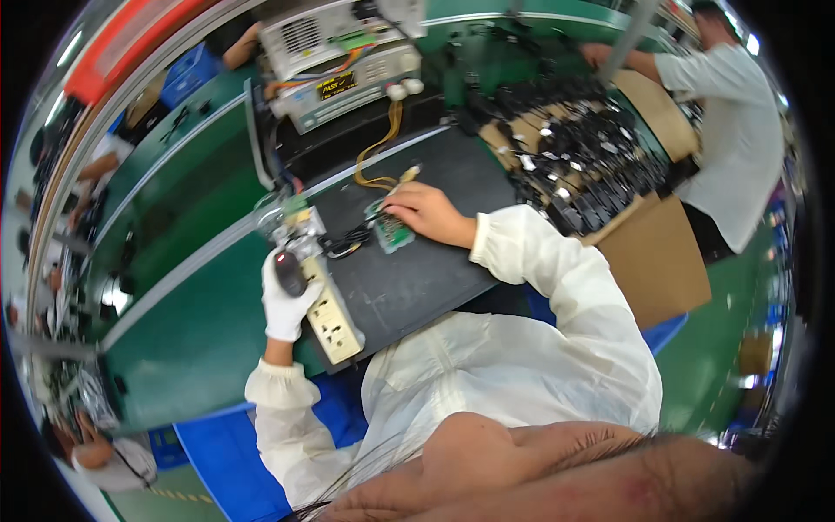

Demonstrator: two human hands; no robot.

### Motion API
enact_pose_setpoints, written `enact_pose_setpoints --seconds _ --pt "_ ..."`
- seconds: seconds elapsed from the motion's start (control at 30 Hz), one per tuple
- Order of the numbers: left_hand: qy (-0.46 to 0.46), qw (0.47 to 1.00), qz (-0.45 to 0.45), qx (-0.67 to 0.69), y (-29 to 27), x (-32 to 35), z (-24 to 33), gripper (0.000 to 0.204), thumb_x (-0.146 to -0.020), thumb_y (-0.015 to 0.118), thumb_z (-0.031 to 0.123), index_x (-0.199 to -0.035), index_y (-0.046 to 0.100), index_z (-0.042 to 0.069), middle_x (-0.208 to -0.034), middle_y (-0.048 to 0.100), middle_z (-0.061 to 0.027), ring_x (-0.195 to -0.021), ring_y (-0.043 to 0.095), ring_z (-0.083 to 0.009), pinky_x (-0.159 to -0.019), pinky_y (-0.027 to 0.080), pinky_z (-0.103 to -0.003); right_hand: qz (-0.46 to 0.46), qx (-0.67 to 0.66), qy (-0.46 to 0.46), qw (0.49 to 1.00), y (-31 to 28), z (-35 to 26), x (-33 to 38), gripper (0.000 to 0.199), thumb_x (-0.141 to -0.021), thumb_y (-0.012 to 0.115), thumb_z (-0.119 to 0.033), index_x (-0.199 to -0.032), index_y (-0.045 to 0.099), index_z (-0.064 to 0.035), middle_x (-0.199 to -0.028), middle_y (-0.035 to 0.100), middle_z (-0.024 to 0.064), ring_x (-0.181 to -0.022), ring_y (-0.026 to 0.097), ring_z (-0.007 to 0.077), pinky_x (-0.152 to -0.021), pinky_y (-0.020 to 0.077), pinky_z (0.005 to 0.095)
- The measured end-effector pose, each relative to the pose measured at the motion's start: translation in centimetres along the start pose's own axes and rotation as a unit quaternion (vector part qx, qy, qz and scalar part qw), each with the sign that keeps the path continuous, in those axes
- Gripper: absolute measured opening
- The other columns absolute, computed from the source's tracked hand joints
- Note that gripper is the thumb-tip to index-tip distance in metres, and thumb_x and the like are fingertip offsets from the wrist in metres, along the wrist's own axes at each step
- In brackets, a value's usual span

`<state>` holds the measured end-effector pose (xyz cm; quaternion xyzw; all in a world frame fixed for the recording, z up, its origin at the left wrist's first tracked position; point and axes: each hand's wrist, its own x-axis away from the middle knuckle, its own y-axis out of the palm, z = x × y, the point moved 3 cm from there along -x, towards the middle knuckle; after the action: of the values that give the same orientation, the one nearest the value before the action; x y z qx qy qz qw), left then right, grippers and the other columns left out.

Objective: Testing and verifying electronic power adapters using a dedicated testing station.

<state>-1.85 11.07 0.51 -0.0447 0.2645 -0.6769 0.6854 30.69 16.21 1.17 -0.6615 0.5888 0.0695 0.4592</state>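
My left hand (287, 304), in a white glove, wraps round a rounded black adapter (290, 274) beside the far part of a cream power strip (329, 324). My bare right hand (428, 214) rests over a small green circuit board (396, 233) on the dark mat. Its fingers are bent together at the board's upper left edge. What they pinch, if anything, is hidden. A bundled black cable (348, 242) lies between the strip and the board. Yellow wires (370, 170) run from the board's far side to a test instrument (348, 87) with a lit screen.
To the right, a cardboard box (600, 228) holds rows of black adapters (591, 157) with cables. A co-worker (731, 113) in a white coat stands beyond it. A metal rail (187, 278) borders the mat's left side. Blue bins (230, 465) sit below the bench edge.
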Motion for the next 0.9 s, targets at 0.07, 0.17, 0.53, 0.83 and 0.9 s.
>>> enact_pose_setpoints --seconds 0.07,0.17,0.53,0.83,0.9 --pt "0.002 1.0 0.006 0.015 -0.2 0.3 -0.7 0.086 -0.066 0.088 0.016 -0.14 0.046 0.005 -0.129 0.055 -0.0101 -0.116 0.055 -0.0216 -0.103 0.043 -0.034 -0.004 -0.03 -0.016 0.999 -0.2 0.0 -0.1 0.014 -0.09 0.069 -0.011 -0.098 0.07 -0.0008 -0.094 0.068 0.0136 -0.089 0.066 0.0317 -0.079 0.0526 0.0376" --pt "0.047 0.999 0.008 0.006 -0.2 0.0 -1.9 0.081 -0.071 0.083 0.014 -0.141 0.044 0.004 -0.132 0.052 -0.0105 -0.121 0.05 -0.0214 -0.105 0.04 -0.034 0.018 -0.043 -0.028 0.999 -0.7 -0.3 0.0 0.014 -0.091 0.068 -0.013 -0.097 0.069 0.0001 -0.09 0.066 0.0134 -0.088 0.064 0.0319 -0.079 0.0521 0.0377" --pt "0.084 0.964 0.0 0.251 1.0 2.0 8.5 0.079 -0.082 0.077 0.012 -0.147 0.034 0.005 -0.14 0.045 -0.01 -0.121 0.049 -0.0242 -0.106 0.039 -0.037 0.238 0.081 -0.058 0.966 -4.9 -7.0 -0.6 0.019 -0.092 0.067 -0.012 -0.108 0.067 -0.0035 -0.093 0.065 0.0089 -0.092 0.064 0.0274 -0.084 0.0506 0.0333" --pt "0.345 0.928 -0.065 -0.124 8.6 2.7 17.0 0.098 -0.074 0.083 0.051 -0.143 0.033 0.004 -0.133 0.047 -0.0181 -0.119 0.05 -0.0347 -0.105 0.037 -0.05 -0.06 -0.655 0.253 0.709 1.9 -11.8 6.9 0.048 -0.102 0.058 -0.022 -0.143 0.043 -0.0017 -0.125 0.06 0.0049 -0.116 0.055 0.0128 -0.096 0.0473 0.0342" --pt "0.37 0.912 -0.044 -0.17 8.2 3.1 17.7 0.094 -0.076 0.081 0.051 -0.143 0.035 0.003 -0.134 0.047 -0.0196 -0.119 0.05 -0.0361 -0.106 0.037 -0.051 0.03 -0.621 0.165 0.766 -1.7 -13.3 5.8 0.046 -0.104 0.056 -0.029 -0.136 0.043 0.0007 -0.128 0.056 0.0015 -0.114 0.055 0.0086 -0.094 0.0476 0.0276"
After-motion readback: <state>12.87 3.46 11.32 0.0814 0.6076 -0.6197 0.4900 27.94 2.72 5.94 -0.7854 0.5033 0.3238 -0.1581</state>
